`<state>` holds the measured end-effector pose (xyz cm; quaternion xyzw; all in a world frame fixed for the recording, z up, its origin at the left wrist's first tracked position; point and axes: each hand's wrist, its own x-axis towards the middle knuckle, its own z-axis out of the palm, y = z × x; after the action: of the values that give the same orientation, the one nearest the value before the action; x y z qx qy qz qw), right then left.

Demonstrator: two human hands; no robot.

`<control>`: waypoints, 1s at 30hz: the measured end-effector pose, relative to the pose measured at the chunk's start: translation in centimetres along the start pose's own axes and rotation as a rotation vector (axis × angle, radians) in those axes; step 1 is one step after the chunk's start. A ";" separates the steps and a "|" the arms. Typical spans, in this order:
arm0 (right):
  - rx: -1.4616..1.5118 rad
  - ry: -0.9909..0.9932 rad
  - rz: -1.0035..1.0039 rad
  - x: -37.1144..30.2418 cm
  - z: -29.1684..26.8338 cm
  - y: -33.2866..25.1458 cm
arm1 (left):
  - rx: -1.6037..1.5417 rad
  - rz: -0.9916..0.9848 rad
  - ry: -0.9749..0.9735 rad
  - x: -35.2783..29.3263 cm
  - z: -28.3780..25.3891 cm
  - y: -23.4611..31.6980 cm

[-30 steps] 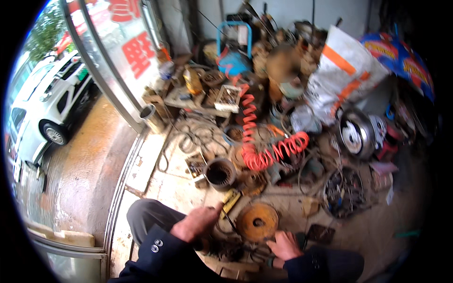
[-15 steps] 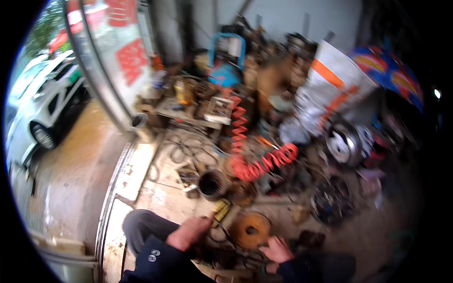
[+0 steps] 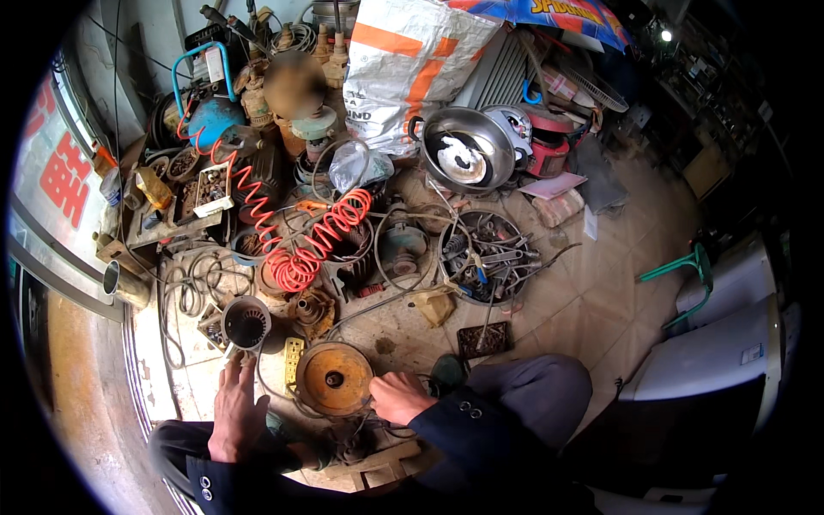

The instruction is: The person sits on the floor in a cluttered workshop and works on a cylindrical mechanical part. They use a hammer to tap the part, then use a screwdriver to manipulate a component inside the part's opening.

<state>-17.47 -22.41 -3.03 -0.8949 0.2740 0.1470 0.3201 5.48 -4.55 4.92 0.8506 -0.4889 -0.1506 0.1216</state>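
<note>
Head view: a crowded workshop room, with a glass panel (image 3: 53, 163) along the left side. Pale tiled floor (image 3: 592, 287), soiled around the work, appears hard and flat. On it at the far side stands a white sack (image 3: 382, 81) with orange stripes; far right of the work, a basin (image 3: 443, 257) full of metal parts.

Rust-orange disc (image 3: 345, 365): located at the near centre, between the hands, roughly level, with a dark hub in its middle. Judged to be metal: stiff, fairly heavy for its size, unlikely to break, its coating gritty rather than slippery. Recommended hold: opposite points of the rim, left and right, keeping off the hub.

Grey cylinder (image 3: 230, 333), far left of the disc: upright, hollow, probably dense; best taken around the outer wall.

Left hand (image 3: 235, 412): fingers extended and slightly parted just near of the cylinder, nothing seen in them. Right hand (image 3: 401, 397): fingers curled at the disc's right rim; whether they pinch it cannot be determined.
</note>
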 end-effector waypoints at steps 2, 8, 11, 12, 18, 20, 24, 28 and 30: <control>0.030 0.144 -0.069 -0.3 0.9 0.3 | -0.006 0.021 -0.031 0.5 0.7 0.2; 0.017 0.162 -0.089 -0.3 0.5 0.4 | -0.004 0.094 -0.160 1.1 2.2 2.0; -0.050 0.011 -0.064 0.0 -0.5 -0.4 | -0.040 0.108 -0.120 1.6 3.7 2.2; -0.094 0.069 -0.126 -0.1 0.2 -0.3 | -0.058 0.122 -0.087 2.0 4.4 2.2; 0.017 0.174 0.009 0.3 -5.4 0.2 | -0.067 0.228 0.090 4.3 9.4 3.4; 0.119 0.184 0.203 1.5 -6.7 1.9 | -0.078 0.248 0.152 4.7 10.7 3.9; 0.565 0.339 0.502 5.5 -0.9 15.0 | -0.149 0.257 0.254 5.6 12.5 4.8; 1.157 0.547 0.807 10.4 0.5 18.8 | -0.171 0.224 0.279 5.7 12.1 4.4; 1.270 0.607 0.872 12.9 0.3 19.9 | -0.185 0.218 0.264 5.9 12.0 4.1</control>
<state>-18.69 -40.15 -18.77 -0.3579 0.7018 -0.1728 0.5912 0.54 -12.39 -5.55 0.7903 -0.5419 -0.0681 0.2777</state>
